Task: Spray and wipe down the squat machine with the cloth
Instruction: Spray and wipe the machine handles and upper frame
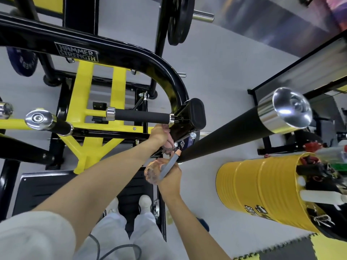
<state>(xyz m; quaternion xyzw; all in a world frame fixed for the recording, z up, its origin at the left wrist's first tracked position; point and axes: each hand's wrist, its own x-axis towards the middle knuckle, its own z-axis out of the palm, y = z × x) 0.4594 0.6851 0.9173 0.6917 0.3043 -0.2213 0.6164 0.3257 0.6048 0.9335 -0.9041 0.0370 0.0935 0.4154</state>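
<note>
The squat machine [120,51] is black and yellow, with a curved black tube marked Hammer Strength. My left hand [159,133] presses a pinkish patterned cloth [169,145] against the black bracket below the foam-covered handle [140,115]. My right hand [170,177] grips a clear pinkish spray bottle [152,173] with a grey trigger head [170,163], its nozzle pointing toward the bracket. A long black bar with a chrome end [285,109] runs out to the right, close to both hands.
A yellow drum [253,186] full of gym accessories stands on the grey floor at right. A black weight plate [177,19] hangs at the top, a blue one [21,61] at left. My feet rest on the black footplate [43,188]. A mirror frame [293,68] lies upper right.
</note>
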